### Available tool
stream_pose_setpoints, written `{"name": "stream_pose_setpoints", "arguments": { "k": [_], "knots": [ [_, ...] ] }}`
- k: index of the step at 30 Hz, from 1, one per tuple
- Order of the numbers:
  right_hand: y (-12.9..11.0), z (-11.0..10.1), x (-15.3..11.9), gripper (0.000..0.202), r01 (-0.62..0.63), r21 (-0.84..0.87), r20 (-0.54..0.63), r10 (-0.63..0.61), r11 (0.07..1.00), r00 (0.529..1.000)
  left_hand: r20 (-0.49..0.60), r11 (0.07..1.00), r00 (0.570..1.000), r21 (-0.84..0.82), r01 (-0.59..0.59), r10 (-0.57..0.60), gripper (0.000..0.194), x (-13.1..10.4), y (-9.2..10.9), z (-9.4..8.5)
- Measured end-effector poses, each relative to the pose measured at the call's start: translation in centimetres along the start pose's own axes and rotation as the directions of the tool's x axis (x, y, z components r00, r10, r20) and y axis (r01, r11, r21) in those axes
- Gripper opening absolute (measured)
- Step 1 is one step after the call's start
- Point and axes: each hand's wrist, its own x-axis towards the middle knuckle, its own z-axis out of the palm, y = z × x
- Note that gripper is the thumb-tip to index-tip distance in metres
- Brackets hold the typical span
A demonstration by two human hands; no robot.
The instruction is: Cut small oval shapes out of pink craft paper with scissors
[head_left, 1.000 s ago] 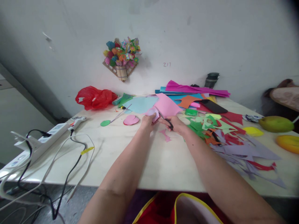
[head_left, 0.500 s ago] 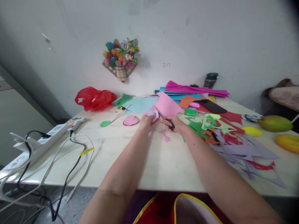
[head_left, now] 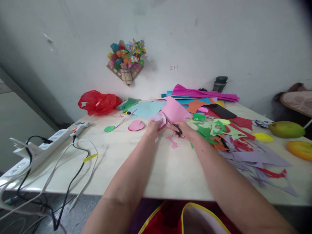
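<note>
Hardly anything has moved since half a second ago, both hands keeping their places over the desk (head_left: pixel 177 175). Left to right I see one green disc (head_left: pixel 109 129), at least two overlapping pink discs (head_left: pixel 136 125), then the left hand (head_left: pixel 152 128), its grip pinching one pale pink paper (head_left: pixel 160 117); just right of that, one pair of scissors (head_left: pixel 179 131) slants away and leftward from the right hand (head_left: pixel 185 130), whose grip curls round the handles, though I can't tell whether the blades bite. Beyond lie uncounted scraps (head_left: pixel 252 158) and two fruits (head_left: pixel 287 129).
</note>
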Motion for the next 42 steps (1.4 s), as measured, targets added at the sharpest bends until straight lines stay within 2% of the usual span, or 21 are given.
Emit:
{"name": "stream_pose_setpoints", "arguments": {
  "k": [12, 19, 42],
  "knots": [
    [0.26, -0.27, 0.16, 0.027, 0.007, -0.005, 0.011, -0.007, 1.0, 1.0, -0.02, 0.999, 1.0, 0.022, 0.024, -0.024, 0.007, -0.33, 0.34, 0.18],
    [0.18, -0.24, 0.11, 0.031, 0.015, -0.006, -0.006, -0.015, 1.0, 1.0, -0.009, 0.998, 1.0, 0.07, 0.004, -0.003, 0.005, -0.48, 0.46, 0.23],
    [0.73, -0.58, 0.51, 0.03, 0.027, 0.005, 0.004, -0.027, 1.0, 1.0, 0.027, 0.998, 1.0, 0.068, -0.013, 0.012, 0.007, -0.05, 0.38, -0.09]
  ]
}}
